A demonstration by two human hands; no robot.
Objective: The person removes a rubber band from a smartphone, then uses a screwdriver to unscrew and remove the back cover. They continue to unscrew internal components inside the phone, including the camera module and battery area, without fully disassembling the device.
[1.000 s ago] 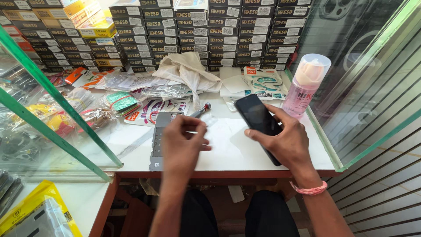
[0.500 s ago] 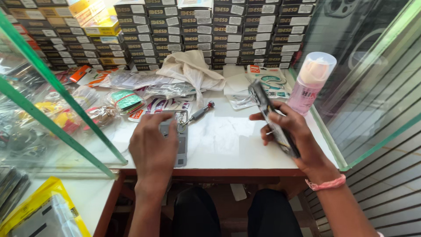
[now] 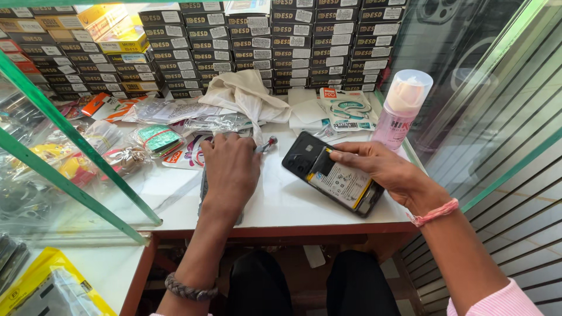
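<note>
Phone (image 3: 333, 174) with its back cover off lies near the worktop's right front corner, the battery showing, its long axis slanting from the camera end toward the middle of the worktop down to the front right edge. The right hand (image 3: 386, 169) grasps it from the far side, fingertips (image 3: 342, 150) pressing along its upper edge, thumb hidden behind, so this hand has it wholly. The left hand (image 3: 231, 167) rests palm down, fingers loosely curled, on a flat grey panel (image 3: 203, 190) just left of the phone, near the front edge; whether it grips the panel or only presses on it I cannot tell. Between the two hands a small screwdriver (image 3: 266, 143) lies on the white worktop (image 3: 281, 202), nearer the left hand.

Behind, at the back edge, stand stacked black boxes (image 3: 246, 41), with a crumpled cloth bag (image 3: 246, 93) and plastic packets (image 3: 158, 140) in front of them. A pink spray bottle (image 3: 403, 108) stands at the right back corner, just beyond the phone. Glass panes with green edges (image 3: 76, 146) close in the left and right sides of the narrow counter.
</note>
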